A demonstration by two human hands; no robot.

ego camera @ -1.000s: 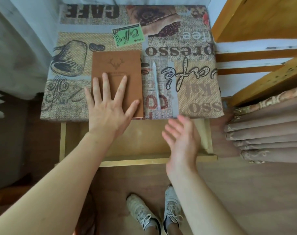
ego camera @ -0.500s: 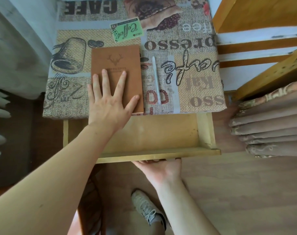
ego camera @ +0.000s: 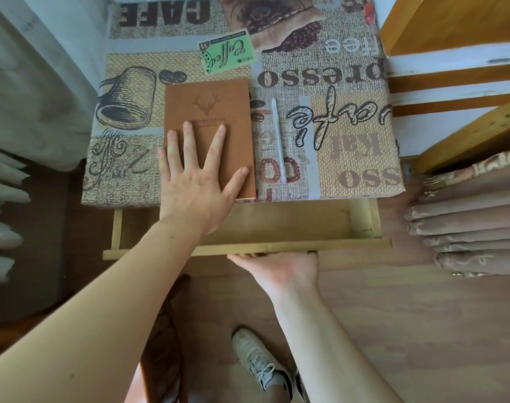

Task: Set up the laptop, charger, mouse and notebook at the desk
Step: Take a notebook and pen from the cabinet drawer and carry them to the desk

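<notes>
A brown notebook (ego camera: 208,117) with a stamped deer head lies on the desk (ego camera: 349,158), which wears a coffee-print cloth. My left hand (ego camera: 195,181) rests flat on the notebook's near half, fingers spread. A white pen (ego camera: 277,141) lies just right of the notebook. Below the desktop a wooden drawer (ego camera: 291,228) stands pulled out and looks empty. My right hand (ego camera: 282,269) is under the drawer's front board, fingers hidden beneath it. No laptop, charger or mouse is in view.
A yellow wooden frame (ego camera: 451,30) rises at the right, with folded brown curtains (ego camera: 469,222) below it. Pale fabric (ego camera: 29,82) hangs at the left. My shoe (ego camera: 256,362) stands on the wooden floor in front of the drawer.
My right hand dropped from above the open drawer to its front board and holds it from below. The left hand stayed on the notebook. The drawer now shows less depth.
</notes>
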